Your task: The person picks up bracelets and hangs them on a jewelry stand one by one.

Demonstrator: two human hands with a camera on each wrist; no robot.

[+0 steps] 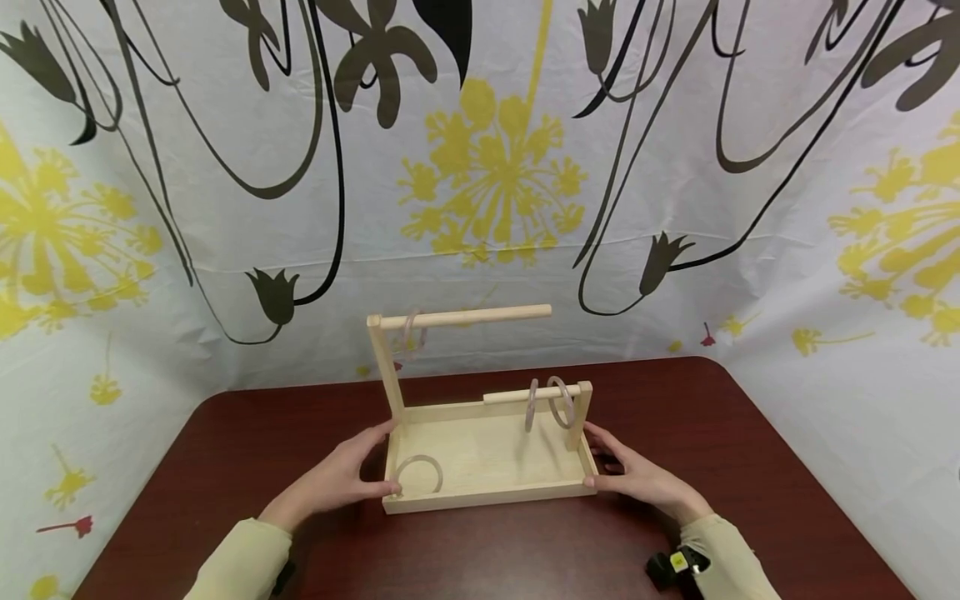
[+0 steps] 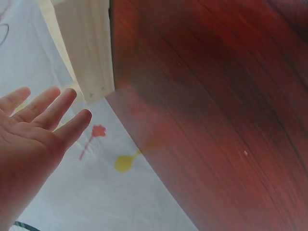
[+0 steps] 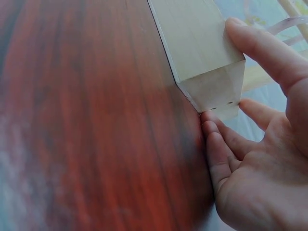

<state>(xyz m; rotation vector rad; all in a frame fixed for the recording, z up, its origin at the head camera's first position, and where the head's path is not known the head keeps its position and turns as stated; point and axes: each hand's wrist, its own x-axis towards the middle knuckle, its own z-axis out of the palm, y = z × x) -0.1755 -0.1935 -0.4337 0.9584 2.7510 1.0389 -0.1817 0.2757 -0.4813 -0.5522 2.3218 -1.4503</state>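
Observation:
A pale wooden tray (image 1: 480,446) stands on the table with two upright posts and two horizontal dowels. One ring (image 1: 414,332) hangs on the upper dowel (image 1: 480,316); two rings, including this one (image 1: 531,406), hang on the lower dowel (image 1: 506,396). Another ring (image 1: 420,473) is inside the tray at its left front. My left hand (image 1: 348,471) is at the tray's left end, thumb by the front corner; its fingers (image 2: 57,108) look straight in the left wrist view. My right hand (image 1: 637,477) grips the right end, thumb (image 3: 260,45) on the rim and fingers against the end wall.
The dark red-brown table (image 1: 480,550) has rounded back corners. A white cloth (image 1: 480,192) with yellow and grey plant prints hangs behind it and at both sides. A black device (image 1: 678,567) is on the right wrist.

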